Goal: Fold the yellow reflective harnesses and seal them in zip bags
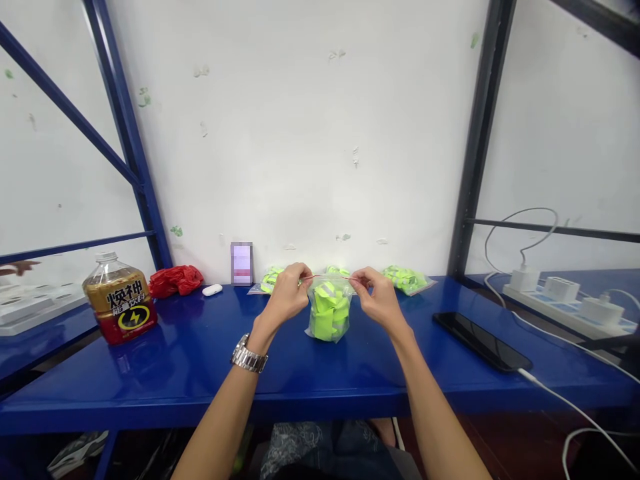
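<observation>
A clear zip bag (330, 313) filled with bright yellow-green and silver strips is held upright over the blue table. My left hand (291, 291) pinches the left end of its red-edged top, and my right hand (374, 295) pinches the right end. Between the two hands the top edge is stretched nearly straight. A silver watch is on my left wrist. Behind my hands, similar filled bags lie near the wall: one at the left (271, 279), one at the right (407, 280), and one partly hidden behind the held bag (338, 271).
On the blue table (200, 373) stand a drink bottle (123, 300) and an upright phone (242, 264) against the wall. A red plastic bag (176, 281) and white case (213, 290) lie leftward. At right are a cabled black phone (481, 341) and power strip (565, 303).
</observation>
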`<state>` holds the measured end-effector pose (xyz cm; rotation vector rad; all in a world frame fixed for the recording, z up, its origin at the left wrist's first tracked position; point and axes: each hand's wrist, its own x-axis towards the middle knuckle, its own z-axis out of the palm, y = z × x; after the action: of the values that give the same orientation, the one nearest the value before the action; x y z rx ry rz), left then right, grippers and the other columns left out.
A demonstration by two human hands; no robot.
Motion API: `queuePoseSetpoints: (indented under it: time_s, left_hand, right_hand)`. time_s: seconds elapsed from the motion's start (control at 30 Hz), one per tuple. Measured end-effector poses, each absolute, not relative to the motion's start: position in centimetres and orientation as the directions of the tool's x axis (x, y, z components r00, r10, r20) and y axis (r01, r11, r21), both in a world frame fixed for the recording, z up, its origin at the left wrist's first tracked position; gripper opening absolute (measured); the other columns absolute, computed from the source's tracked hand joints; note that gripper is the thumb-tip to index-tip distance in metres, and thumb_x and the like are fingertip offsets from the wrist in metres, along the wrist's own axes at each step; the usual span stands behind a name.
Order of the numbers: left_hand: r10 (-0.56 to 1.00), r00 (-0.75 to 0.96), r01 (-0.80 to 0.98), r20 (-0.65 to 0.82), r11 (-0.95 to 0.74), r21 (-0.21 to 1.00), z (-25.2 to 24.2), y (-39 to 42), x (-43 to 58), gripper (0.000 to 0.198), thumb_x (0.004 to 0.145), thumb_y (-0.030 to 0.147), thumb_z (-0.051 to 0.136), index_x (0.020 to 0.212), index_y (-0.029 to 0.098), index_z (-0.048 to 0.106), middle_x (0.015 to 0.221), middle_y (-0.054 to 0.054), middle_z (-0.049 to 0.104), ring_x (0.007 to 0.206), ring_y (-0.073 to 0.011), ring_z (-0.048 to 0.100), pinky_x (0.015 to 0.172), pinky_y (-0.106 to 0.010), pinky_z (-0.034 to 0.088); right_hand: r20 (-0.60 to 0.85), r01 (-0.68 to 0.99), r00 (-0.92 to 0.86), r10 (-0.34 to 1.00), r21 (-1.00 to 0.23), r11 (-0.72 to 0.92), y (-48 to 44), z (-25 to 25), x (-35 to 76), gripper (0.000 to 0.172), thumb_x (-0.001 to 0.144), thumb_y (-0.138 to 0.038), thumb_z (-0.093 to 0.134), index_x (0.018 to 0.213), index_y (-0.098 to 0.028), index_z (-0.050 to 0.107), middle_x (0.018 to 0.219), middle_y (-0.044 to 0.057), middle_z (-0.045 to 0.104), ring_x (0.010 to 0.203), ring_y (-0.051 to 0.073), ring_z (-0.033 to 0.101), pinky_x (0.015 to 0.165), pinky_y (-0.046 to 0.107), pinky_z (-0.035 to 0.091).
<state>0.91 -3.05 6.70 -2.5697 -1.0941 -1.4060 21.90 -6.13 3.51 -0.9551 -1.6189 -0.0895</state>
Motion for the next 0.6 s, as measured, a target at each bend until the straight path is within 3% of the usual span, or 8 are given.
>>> queuePoseSetpoints:
  time_s: [0.13, 0.3, 0.5, 0.6]
  left_hand:
    - [0.478, 0.511, 0.484, 0.714, -0.847, 0.221, 8.2, -3.4, 1.8, 0.029, 0.082, 0.025, 0.058, 0.111, 0.020, 0.057, 0.106, -0.007, 0.065, 0.097, -0.0214, 0.058, 0.085, -0.036, 0.044]
    - [0.422, 0.704, 0.509, 0.572, -0.861, 0.010, 9.6, -4.0, 3.6, 0.013, 0.086, 0.028, 0.055, 0.086, 0.017, 0.063, 0.085, -0.007, 0.066, 0.085, -0.0219, 0.059, 0.077, -0.034, 0.043]
    - [0.451, 0.720, 0.480, 0.528, -0.873, 0.092, 9.7, -4.2, 3.4, 0.014, 0.089, 0.025, 0.048, 0.089, 0.017, 0.059, 0.082, -0.004, 0.065, 0.076, -0.0167, 0.058, 0.068, -0.027, 0.041]
    - [0.446, 0.717, 0.489, 0.536, -0.869, 0.070, 9.7, -4.3, 3.4, 0.012, 0.088, 0.022, 0.048, 0.085, 0.016, 0.058, 0.078, -0.003, 0.063, 0.072, -0.0157, 0.056, 0.066, -0.027, 0.040]
  right_hand:
    - [0.864, 0.596, -0.019, 0.502, -0.394, 0.700, -6.2, 4.1, 21.3, 0.008, 0.081, -0.018, 0.052, 0.076, -0.019, 0.059, 0.069, 0.001, 0.057, 0.062, 0.014, 0.050, 0.059, 0.027, 0.039]
    - [0.875, 0.609, -0.053, 0.482, -0.354, 0.710, -6.4, 4.5, 20.9, 0.010, 0.081, -0.013, 0.053, 0.077, -0.018, 0.060, 0.072, 0.001, 0.057, 0.065, 0.014, 0.051, 0.061, 0.026, 0.038]
    - [0.870, 0.607, -0.039, 0.491, -0.369, 0.703, -6.5, 4.2, 21.1, 0.009, 0.082, -0.012, 0.054, 0.078, -0.018, 0.060, 0.073, 0.001, 0.057, 0.066, 0.015, 0.051, 0.062, 0.027, 0.039]
    - [0.879, 0.620, -0.037, 0.475, -0.353, 0.701, -6.5, 4.1, 21.0, 0.010, 0.081, -0.011, 0.054, 0.078, -0.019, 0.060, 0.074, 0.002, 0.058, 0.069, 0.016, 0.050, 0.064, 0.028, 0.039]
